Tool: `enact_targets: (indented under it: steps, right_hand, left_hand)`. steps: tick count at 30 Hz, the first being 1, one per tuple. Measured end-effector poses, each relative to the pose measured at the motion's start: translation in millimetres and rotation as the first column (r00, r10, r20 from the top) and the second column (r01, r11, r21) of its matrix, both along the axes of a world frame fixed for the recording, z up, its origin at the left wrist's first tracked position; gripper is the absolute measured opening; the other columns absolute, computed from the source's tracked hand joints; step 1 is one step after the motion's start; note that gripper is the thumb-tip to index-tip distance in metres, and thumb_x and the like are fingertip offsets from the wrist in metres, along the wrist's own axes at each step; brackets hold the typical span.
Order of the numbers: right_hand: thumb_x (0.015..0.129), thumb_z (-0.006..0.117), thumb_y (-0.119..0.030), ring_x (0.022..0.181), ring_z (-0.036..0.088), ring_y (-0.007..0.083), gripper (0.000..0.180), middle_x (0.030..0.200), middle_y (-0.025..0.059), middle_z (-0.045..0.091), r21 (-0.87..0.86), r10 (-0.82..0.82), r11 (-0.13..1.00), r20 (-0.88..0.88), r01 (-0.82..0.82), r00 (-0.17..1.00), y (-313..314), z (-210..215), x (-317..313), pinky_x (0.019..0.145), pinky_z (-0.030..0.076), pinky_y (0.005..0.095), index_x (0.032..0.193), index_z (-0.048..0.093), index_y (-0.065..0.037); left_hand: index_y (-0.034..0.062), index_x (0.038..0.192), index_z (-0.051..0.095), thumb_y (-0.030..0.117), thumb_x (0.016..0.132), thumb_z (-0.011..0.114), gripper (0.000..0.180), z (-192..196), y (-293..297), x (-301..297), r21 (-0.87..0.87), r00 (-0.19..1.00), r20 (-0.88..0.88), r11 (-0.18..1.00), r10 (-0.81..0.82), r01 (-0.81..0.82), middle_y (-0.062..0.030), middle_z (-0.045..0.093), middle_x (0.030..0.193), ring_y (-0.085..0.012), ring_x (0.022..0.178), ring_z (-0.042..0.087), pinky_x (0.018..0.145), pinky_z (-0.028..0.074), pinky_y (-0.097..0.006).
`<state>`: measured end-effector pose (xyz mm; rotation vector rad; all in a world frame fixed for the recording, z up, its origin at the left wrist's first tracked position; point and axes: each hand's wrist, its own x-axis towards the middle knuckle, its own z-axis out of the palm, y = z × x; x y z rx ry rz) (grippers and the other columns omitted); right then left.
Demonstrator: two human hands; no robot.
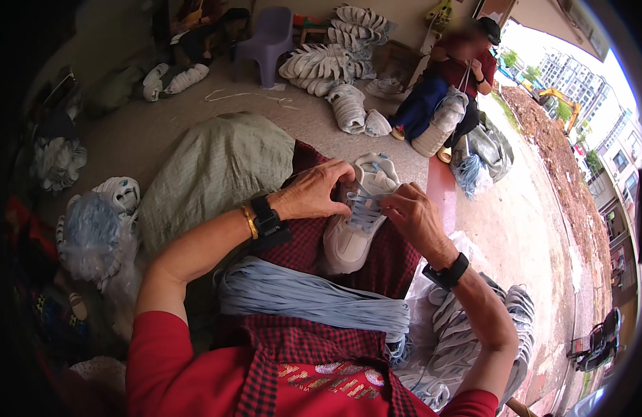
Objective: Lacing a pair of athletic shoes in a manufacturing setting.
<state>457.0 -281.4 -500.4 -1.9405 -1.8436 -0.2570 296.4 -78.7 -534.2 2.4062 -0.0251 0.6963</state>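
Observation:
A white and pale-beige sneaker [346, 244] lies across my lap, its toe toward me and its tongue standing up at the far end. Light blue shoelace [363, 211] crosses its eyelets. Against the sneaker's left side is my left hand [314, 189], thumb and index finger curved around the eyelet edge, the other fingers partly hidden. My right hand [412, 212] is closed at the right eyelet row, fingertips pinched on the lace. A thick bundle of light blue laces [300, 292] rests across my lap, nearer to me than the sneaker.
A grey-green woven sack [209, 177] bulges at my left. Stacked shoe uppers [460, 326] stand at my right, more uppers [97, 229] at the left. Ahead are a purple chair [265, 45], a pile of uppers [328, 66] and a seated person [449, 83] handling shoes.

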Motion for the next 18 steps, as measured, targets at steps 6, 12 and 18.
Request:
enact_targets:
  steps: [6, 12, 18]
  right_hand:
    - [0.078, 0.07, -0.008, 0.088, 0.064, 0.0273, 0.008, 0.086, 0.0078, 0.062, -0.027, -0.01, 1.0, 0.087, 0.012, 0.996, -1, 2, -4, 0.072, 0.053, 0.0385, 0.086, 0.071, -0.009]
    - [0.075, 0.066, 0.002, 0.086, 0.068, 0.0331, 0.016, 0.092, 0.014, 0.063, -0.334, -0.03, 0.938, -0.343, -0.092, 0.939, 4, 16, -9, 0.075, 0.054, 0.0399, 0.089, 0.068, -0.003]
    - [0.076, 0.068, 0.0, 0.09, 0.065, 0.0323, 0.014, 0.093, 0.0124, 0.061, -0.202, 0.12, 0.973, 0.02, -0.114, 0.993, -2, 20, 1, 0.075, 0.054, 0.0422, 0.089, 0.067, -0.004]
  left_hand:
    - [0.0029, 0.107, 0.055, 0.015, 0.063, 0.088, 0.057, 0, -2, 2, -0.004, 1.0, -0.004, 1.0, 0.01, -0.01, -0.0105, 0.058, 0.104, -0.0249, 0.096, 0.06, 0.082, 0.052, -0.036]
    - [0.0036, 0.107, 0.055, 0.015, 0.063, 0.088, 0.057, 0, -2, 3, -0.002, 1.0, -0.002, 1.0, 0.003, -0.003, -0.0104, 0.057, 0.104, -0.0257, 0.096, 0.061, 0.082, 0.052, -0.036]
    - [0.0036, 0.107, 0.055, 0.015, 0.063, 0.088, 0.057, 1, -4, -1, -0.026, 1.0, -0.009, 0.999, 0.027, -0.027, -0.0107, 0.058, 0.104, -0.0263, 0.097, 0.061, 0.083, 0.052, -0.036]
